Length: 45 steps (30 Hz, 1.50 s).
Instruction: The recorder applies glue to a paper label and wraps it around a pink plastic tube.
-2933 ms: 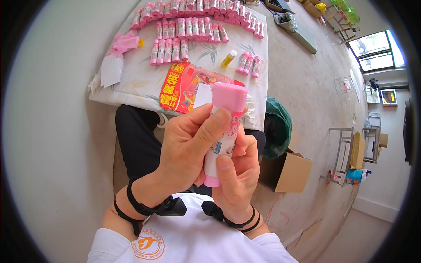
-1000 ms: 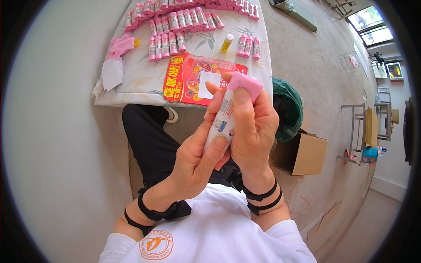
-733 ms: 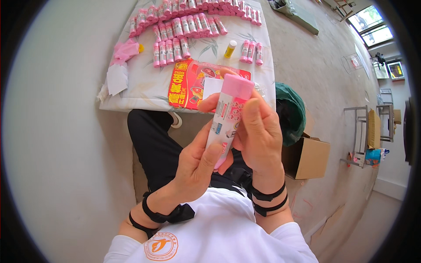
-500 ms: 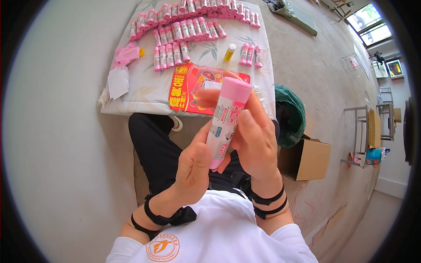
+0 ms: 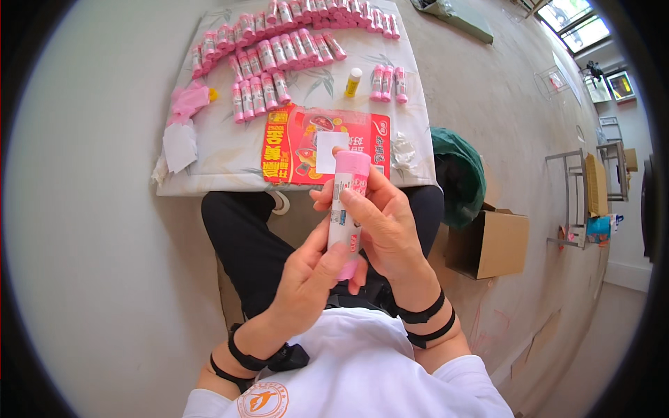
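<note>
In front of my lap, both hands hold a pink bag roll [image 5: 341, 235] wrapped in a printed pale label, tilted slightly and with its pink end away from me. My left hand [image 5: 303, 275] grips the lower part, its thumb lying on the label. My right hand [image 5: 391, 233] wraps the upper part from the right, with the thumb pressed on the label. Just beyond, a flat red printed cardboard sheet [image 5: 282, 157] lies at the table's near edge. A white slip of paper [image 5: 326, 155] rests on it, partly behind my fingertips.
Several labelled pink rolls [image 5: 286, 50] stand in rows on the table [image 5: 230, 164]. A yellow glue stick [image 5: 352, 83] stands before them. Pink plastic [image 5: 188, 102] and white paper [image 5: 180, 146] lie at left. A green-lined bin [image 5: 463, 177] and a cardboard box [image 5: 498, 240] are at right.
The roll has come more upright and a little lower, and has turned about its length. My right fingers, spread before, now close round its upper part with the thumb on the label.
</note>
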{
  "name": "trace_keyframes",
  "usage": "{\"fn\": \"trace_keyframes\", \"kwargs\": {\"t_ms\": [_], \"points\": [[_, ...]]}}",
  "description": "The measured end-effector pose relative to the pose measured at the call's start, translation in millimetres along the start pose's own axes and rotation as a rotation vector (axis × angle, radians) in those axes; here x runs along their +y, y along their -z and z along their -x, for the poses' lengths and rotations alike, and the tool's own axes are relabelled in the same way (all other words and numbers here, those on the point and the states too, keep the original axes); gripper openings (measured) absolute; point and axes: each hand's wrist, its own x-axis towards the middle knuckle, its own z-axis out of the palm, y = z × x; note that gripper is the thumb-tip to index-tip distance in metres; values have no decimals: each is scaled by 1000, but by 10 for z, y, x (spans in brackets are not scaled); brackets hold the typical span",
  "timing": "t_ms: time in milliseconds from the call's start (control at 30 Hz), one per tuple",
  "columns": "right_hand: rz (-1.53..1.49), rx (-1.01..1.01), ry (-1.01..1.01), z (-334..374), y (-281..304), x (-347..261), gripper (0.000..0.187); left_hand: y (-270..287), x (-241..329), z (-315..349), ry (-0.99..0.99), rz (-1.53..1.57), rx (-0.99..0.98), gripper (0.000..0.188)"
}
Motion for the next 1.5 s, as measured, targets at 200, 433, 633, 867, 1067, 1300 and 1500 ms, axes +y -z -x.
{"fn": "trace_keyframes", "kwargs": {"t_ms": [200, 433, 633, 867, 1067, 1300, 1500], "points": [[-174, 84, -16, 260, 196, 134, 56, 202, 149, 89, 156, -64, 102, 39], [174, -5, 178, 545, 339, 106, 67, 284, 110, 87, 89, -111, 150, 32], [149, -21, 173, 612, 393, 89, 55, 266, 113, 54, 108, -108, 250, 31], [-80, 11, 77, 634, 424, 167, 43, 242, 121, 93, -13, -163, 137, 42], [-193, 82, -5, 665, 478, 181, 39, 136, 156, 73, -98, -268, 62, 49], [-252, 102, -63, 655, 465, 230, 38, 130, 178, 105, -94, -343, 83, 43], [-176, 96, -14, 671, 426, 229, 37, 135, 158, 128, -82, -306, 94, 42]]}}
